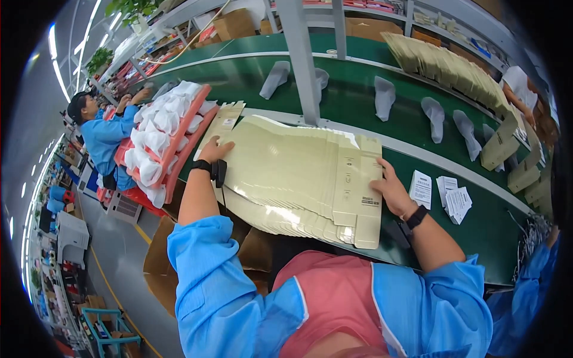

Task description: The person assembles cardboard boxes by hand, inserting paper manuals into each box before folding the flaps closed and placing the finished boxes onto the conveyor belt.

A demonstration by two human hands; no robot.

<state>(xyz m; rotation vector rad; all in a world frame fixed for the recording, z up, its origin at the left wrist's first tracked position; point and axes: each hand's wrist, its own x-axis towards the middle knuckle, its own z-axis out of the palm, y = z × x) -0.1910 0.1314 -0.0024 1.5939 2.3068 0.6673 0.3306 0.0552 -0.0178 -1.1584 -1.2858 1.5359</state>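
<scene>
A thick stack of flattened cream-coloured cartons point(286, 170) lies in front of me, its sheets fanned out along the near edge. My left hand point(215, 150) is closed at the far left corner of the stack, with its fingertips on the edge. At the right edge, my right hand point(391, 190) is closed against the end flaps, its thumb on top and its other fingers along the side. Both hands hold the same stack between them. What lies under its left part is mostly hidden.
Printed leaflets point(421, 190) lie right of my right hand, on the green bench point(394, 235). Beyond a metal post point(303, 71), wrapped items point(385, 98) sit on a green conveyor point(352, 83). Red trays point(185, 134) of white bundles stand left, near a co-worker point(101, 137). Standing cartons point(498, 146) are right.
</scene>
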